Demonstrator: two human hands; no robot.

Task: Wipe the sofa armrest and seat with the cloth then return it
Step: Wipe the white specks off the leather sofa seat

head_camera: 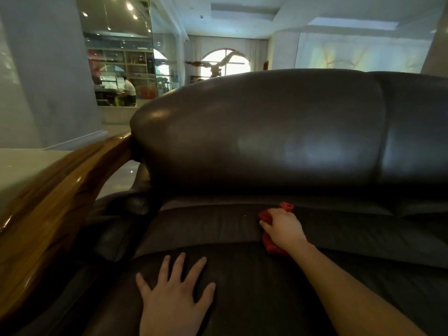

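A dark brown leather sofa fills the view. Its seat cushion (pixel 213 229) runs across the lower half, below the rounded backrest (pixel 266 132). A glossy wooden armrest (pixel 55 197) curves along the left. My right hand (pixel 283 229) presses a bunched red cloth (pixel 271 246) onto the rear part of the seat, near the crease under the backrest; most of the cloth is hidden under the hand. My left hand (pixel 174 294) lies flat on the front of the seat with its fingers spread, holding nothing.
A second backrest section (pixel 417 127) continues to the right. Pale floor (pixel 118 175) and a grey wall (pixel 48 73) lie beyond the armrest. Far behind, a glass partition (pixel 121 57) shows shelves and a seated person.
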